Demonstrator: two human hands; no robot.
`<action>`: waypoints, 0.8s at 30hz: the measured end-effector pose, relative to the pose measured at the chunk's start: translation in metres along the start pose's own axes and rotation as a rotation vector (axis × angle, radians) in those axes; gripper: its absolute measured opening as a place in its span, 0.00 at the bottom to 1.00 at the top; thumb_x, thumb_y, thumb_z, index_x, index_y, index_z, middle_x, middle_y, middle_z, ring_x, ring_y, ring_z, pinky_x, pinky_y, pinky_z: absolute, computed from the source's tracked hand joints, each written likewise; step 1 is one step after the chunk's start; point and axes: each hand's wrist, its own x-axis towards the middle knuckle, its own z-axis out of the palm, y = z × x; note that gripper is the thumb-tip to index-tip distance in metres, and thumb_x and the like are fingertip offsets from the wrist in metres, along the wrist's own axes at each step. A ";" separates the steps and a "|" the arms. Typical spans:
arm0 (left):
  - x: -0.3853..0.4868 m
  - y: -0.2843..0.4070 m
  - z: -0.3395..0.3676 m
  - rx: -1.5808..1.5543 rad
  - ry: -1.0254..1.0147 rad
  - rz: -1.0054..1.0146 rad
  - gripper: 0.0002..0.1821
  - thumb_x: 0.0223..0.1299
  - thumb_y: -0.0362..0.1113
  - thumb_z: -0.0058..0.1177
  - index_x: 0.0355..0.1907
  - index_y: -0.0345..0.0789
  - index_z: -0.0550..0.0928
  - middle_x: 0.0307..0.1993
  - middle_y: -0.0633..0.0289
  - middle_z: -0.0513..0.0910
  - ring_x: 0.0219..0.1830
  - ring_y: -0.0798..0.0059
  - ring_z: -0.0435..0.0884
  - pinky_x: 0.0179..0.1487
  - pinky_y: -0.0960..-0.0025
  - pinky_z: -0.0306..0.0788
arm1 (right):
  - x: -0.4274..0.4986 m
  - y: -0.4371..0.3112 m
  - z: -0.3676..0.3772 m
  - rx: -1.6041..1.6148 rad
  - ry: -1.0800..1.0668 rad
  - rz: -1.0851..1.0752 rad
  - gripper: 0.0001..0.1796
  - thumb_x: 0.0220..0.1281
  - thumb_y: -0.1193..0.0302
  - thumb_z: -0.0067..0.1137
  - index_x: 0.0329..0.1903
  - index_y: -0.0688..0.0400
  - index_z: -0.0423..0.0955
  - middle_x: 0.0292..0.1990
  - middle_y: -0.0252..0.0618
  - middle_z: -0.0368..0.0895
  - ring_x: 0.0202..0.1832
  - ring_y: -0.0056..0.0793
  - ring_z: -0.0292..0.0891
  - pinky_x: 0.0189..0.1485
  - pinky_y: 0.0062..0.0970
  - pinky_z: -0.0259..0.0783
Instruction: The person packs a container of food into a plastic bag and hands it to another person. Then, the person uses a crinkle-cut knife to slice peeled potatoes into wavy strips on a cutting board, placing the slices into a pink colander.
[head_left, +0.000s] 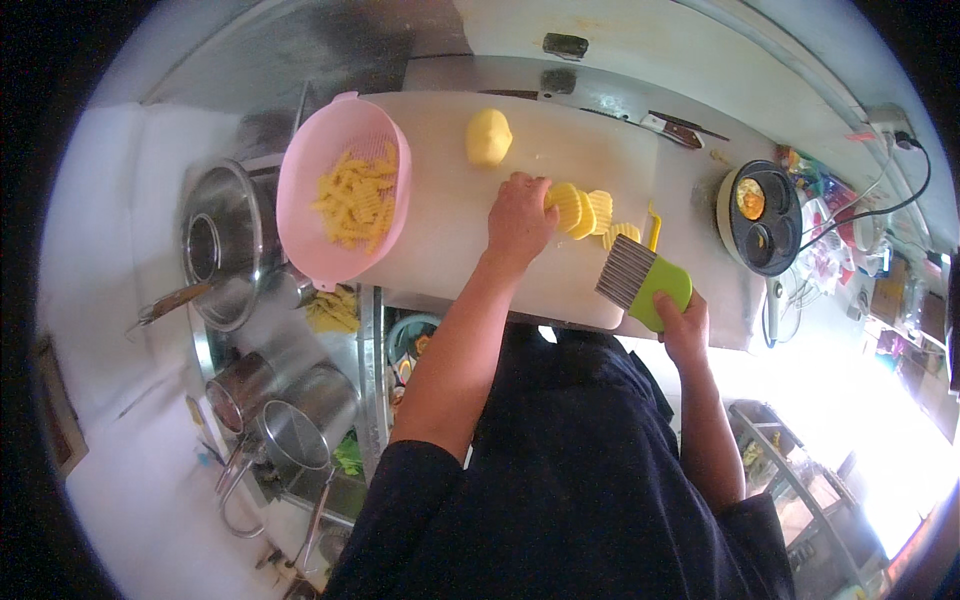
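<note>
My left hand (523, 217) rests at the left end of a row of ridged potato slices (581, 211) on the white cutting board (442, 217); its fingers touch the end piece and partly hide it. In my right hand (686, 322) is a crinkle cutter with a green handle (670, 289) and a wavy metal blade (625, 270). The blade is just off the right end of the slices, above the board's front edge. One whole peeled potato (488, 138) lies beyond my left hand. A pink colander (291, 187) at the left holds crinkle-cut potato strips (360, 199).
A yellow-handled peeler (655, 229) lies right of the slices. Knives (675, 131) lie along the back. A multi-cup egg pan (784, 217) with food in one cup stands at the right, near a black power cord (874, 212). Metal pots (225, 247) crowd the left.
</note>
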 end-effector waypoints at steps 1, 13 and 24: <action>0.001 -0.001 0.007 0.009 -0.024 -0.048 0.18 0.56 0.36 0.62 0.51 0.36 0.82 0.46 0.48 0.83 0.51 0.52 0.81 0.56 0.53 0.75 | -0.001 -0.001 0.001 0.008 -0.004 0.000 0.16 0.65 0.66 0.59 0.49 0.66 0.80 0.32 0.38 0.85 0.27 0.21 0.77 0.30 0.27 0.74; -0.082 -0.019 -0.008 0.027 0.003 -0.151 0.16 0.55 0.33 0.65 0.48 0.35 0.83 0.41 0.51 0.82 0.44 0.51 0.83 0.51 0.56 0.78 | 0.016 -0.024 0.052 -0.365 -0.146 -0.239 0.21 0.60 0.59 0.60 0.48 0.62 0.79 0.36 0.58 0.85 0.41 0.55 0.84 0.47 0.46 0.78; -0.097 -0.018 0.009 -0.262 0.149 -0.219 0.16 0.50 0.28 0.67 0.44 0.35 0.82 0.42 0.51 0.80 0.47 0.50 0.80 0.51 0.53 0.75 | 0.030 -0.084 0.102 -0.902 -0.330 -0.415 0.21 0.61 0.54 0.58 0.42 0.61 0.78 0.31 0.56 0.83 0.37 0.59 0.81 0.42 0.52 0.76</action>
